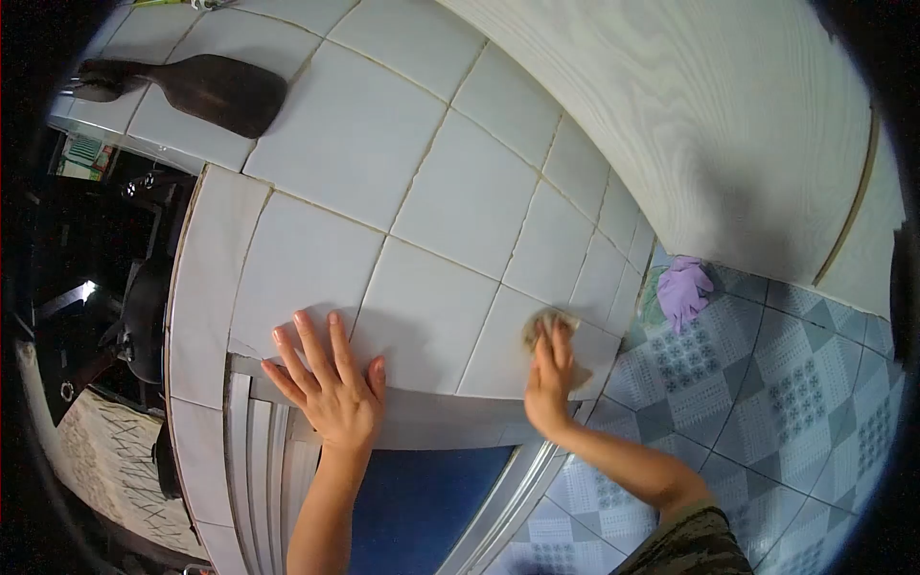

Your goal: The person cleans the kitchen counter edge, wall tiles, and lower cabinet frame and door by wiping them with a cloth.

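Observation:
My left hand lies flat on the white tiled wall, its fingers spread and nothing in it. To the right, my right hand presses a small brownish scrubbing pad against a tile near the wall's lower corner. The pad shows around the fingertips and is partly hidden under them. Below both hands is a framed dark blue panel.
At the upper left a dark brown spatula hangs against the tiles. Dark cookware stands at the far left. A purple glove lies by the patterned floor at right, under a pale wood-grain panel.

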`<action>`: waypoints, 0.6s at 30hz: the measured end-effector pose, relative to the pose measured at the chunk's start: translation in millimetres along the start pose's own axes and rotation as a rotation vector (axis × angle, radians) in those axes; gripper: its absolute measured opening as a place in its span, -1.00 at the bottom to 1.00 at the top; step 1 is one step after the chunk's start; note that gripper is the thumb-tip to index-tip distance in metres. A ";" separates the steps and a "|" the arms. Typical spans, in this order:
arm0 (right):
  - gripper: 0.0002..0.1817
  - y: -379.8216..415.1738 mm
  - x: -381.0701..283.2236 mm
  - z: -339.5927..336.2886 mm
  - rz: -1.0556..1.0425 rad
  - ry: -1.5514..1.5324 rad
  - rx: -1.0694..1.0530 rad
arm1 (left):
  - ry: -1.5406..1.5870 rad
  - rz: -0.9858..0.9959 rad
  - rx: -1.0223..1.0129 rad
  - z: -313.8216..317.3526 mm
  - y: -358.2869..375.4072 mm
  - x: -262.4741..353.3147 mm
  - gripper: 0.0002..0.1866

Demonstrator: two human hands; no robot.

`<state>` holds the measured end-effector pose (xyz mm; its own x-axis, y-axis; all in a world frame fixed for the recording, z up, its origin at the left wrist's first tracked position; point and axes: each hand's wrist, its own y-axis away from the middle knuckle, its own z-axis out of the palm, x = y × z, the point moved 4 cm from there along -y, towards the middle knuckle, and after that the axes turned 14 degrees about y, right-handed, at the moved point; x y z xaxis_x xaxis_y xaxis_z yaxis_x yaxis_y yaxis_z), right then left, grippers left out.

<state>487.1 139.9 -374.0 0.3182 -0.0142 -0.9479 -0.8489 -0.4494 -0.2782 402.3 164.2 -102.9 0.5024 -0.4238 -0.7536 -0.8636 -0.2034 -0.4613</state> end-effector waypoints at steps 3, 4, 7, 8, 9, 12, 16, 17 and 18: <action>-0.28 10.5 -4.8 -6.6 -0.075 -0.014 -0.064 | 0.004 -0.012 -0.023 -0.7 -0.4 0.4 -0.37; -0.33 4.6 -3.6 -9.6 -0.067 -0.057 -0.076 | 0.006 -0.014 -0.030 -1.0 -0.8 0.3 -0.37; -0.38 -13.6 14.2 -2.1 -0.150 -0.011 0.012 | 0.001 -0.006 -0.015 0.0 -0.1 0.1 -0.37; -0.45 -27.2 21.5 2.7 -0.102 0.013 0.051 | -0.002 -0.007 -0.027 0.7 0.6 -0.2 -0.37; -0.45 -46.4 26.7 3.4 -0.075 0.042 0.094 | -0.006 -0.004 -0.014 0.6 0.0 -0.1 -0.37; -0.45 -113.7 40.5 -3.4 0.036 0.047 0.213 | -0.013 0.003 -0.002 0.6 -0.3 0.3 -0.38; -0.41 -136.3 52.4 -4.4 0.045 0.147 0.220 | -0.014 0.013 0.021 0.6 -0.9 1.1 -0.38; -0.41 -134.2 50.3 -6.3 0.039 0.148 0.227 | -0.012 0.009 0.030 0.4 -1.3 1.3 -0.38; -0.38 -129.6 45.0 -8.4 0.014 0.159 0.218 | -0.016 0.009 0.023 0.4 -1.4 1.2 -0.37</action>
<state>615.0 190.0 -379.3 0.3539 -0.1671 -0.9202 -0.9188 -0.2460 -0.3087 404.1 164.4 -103.3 0.4956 -0.4111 -0.7651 -0.8669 -0.1793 -0.4652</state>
